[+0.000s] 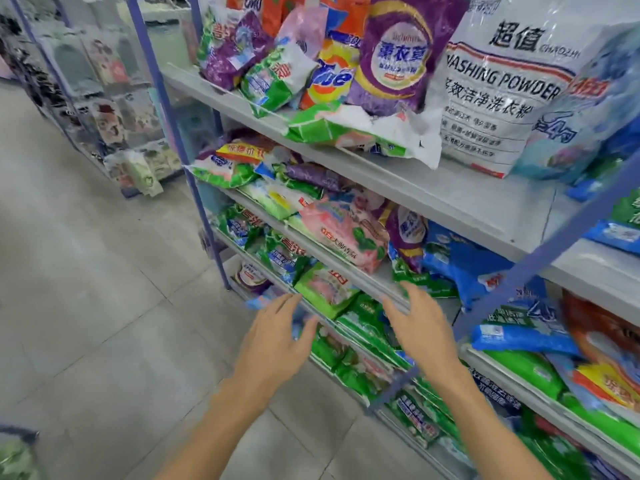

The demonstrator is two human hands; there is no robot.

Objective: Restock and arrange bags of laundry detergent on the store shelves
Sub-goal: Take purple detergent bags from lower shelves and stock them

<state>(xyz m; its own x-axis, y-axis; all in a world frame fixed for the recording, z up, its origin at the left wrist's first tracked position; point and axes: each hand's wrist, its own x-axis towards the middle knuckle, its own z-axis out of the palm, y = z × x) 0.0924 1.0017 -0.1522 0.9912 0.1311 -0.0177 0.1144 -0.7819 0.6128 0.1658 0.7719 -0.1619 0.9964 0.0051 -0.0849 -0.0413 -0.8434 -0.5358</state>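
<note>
A pink bag [343,230] of detergent lies flat on a middle shelf [381,283] of the store rack, and the rest is placed from it. Below the pink bag both hands reach toward the rack, holding nothing. The left hand [273,337] is down and to the left of the pink bag, its fingers [289,301] straight and spread, the tips close to a blurred blue packet [258,302]; whether they touch it cannot be told. The right hand [424,327] is down and to the right of the pink bag, its fingers [414,291] spread and relaxed too, the tips at the front lip of the shelf that carries the pink bag, just beside a green bag [429,284]. Directly below the pink bag, between the two hands, a green-and-pink bag [325,289] sits tilted on the next shelf down, one corner over the edge. Just right of the pink bag leans a small purple bag [407,233], and beyond that blue bags [460,261] are heaped. Above the pink bag, on the top shelf, a tall purple bag [398,57] stands upright beside an orange bag [332,77], with a large white sack [495,91] printed WASHING POWDER further right. Left of the pink bag, past the rack's purple post [194,188], lies grey tiled floor [86,306].
</note>
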